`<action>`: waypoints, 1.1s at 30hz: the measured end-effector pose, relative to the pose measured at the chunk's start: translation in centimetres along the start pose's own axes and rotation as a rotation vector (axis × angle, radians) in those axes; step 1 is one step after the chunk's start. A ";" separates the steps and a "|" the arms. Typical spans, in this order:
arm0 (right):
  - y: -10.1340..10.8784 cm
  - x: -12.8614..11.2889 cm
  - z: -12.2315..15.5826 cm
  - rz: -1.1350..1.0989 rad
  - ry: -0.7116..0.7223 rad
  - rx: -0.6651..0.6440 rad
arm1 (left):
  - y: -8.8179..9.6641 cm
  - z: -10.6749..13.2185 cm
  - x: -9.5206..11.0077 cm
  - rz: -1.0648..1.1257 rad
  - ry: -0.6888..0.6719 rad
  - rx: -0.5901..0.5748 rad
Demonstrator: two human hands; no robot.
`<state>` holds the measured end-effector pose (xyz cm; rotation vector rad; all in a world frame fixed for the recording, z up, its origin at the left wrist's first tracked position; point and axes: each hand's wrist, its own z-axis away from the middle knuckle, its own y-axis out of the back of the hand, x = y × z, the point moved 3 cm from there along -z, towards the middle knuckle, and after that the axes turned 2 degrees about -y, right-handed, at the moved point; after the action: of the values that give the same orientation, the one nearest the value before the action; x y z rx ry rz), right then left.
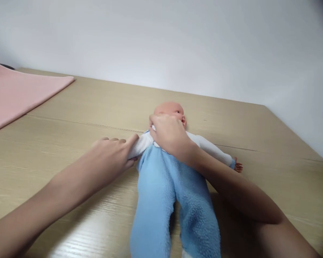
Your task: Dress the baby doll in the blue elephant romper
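while pinching a white sleeve (143, 143) of a doll (164, 168) with the left grip (114, 152), also reaching across the top of its chest with the right grip (171, 134). closed narrow on the left, with the sleeve squeezed in between the fingers. curled on the right, with fingertips bent down beside the neck, just under the doll's head (168, 107). cannot tell on that side about pinching a bit of cloth or only touching. hiding the neck and part of the white top (194, 138) under the back of that same grip.

lying flat on the tabletop (102, 95), in the middle of the view, with head far and legs near. dressed in the white top and fuzzy blue pants (174, 182), with both legs running off the bottom edge. showing the other sleeve (216, 150) too, stretched out to the right, with a blue cuff (233, 163) and a little doll hand (238, 166) at the end.

seeing also a pink cloth (18, 95) at the far left, flat on the tabletop and well apart from the doll. seeing behind it all a plain, pale wall (161, 43).
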<state>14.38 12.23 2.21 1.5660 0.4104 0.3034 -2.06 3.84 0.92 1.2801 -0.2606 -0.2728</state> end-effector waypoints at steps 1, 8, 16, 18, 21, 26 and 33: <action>0.5 0.1 0.2 0.061 -0.049 -0.003 | 0.0 0.1 -0.2 -0.027 0.000 -0.015; 1.7 0.9 0.3 0.147 -0.104 -0.110 | -0.2 0.0 -2.9 0.290 0.085 -0.299; 1.0 0.9 0.5 0.051 0.072 -0.086 | -0.9 -2.5 -5.3 0.419 -0.097 -0.043; 1.2 1.0 0.6 -0.029 0.095 -0.091 | -1.2 -3.4 -4.9 0.602 -0.148 0.047; 1.7 1.7 0.3 -0.178 0.052 -0.127 | -1.9 -4.9 -4.1 0.846 -0.192 0.150; 1.8 4.0 0.3 -0.407 0.028 -0.219 | -3.3 -6.4 -3.7 0.948 -0.179 0.099; 0.2 9.2 6.9 -0.617 0.089 -0.198 | -3.4 -6.7 -4.2 0.924 -0.191 -0.065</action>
<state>25.63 10.03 1.63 1.1675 0.8783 -0.0655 -3.93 10.44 -4.34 0.9537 -0.9574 0.3885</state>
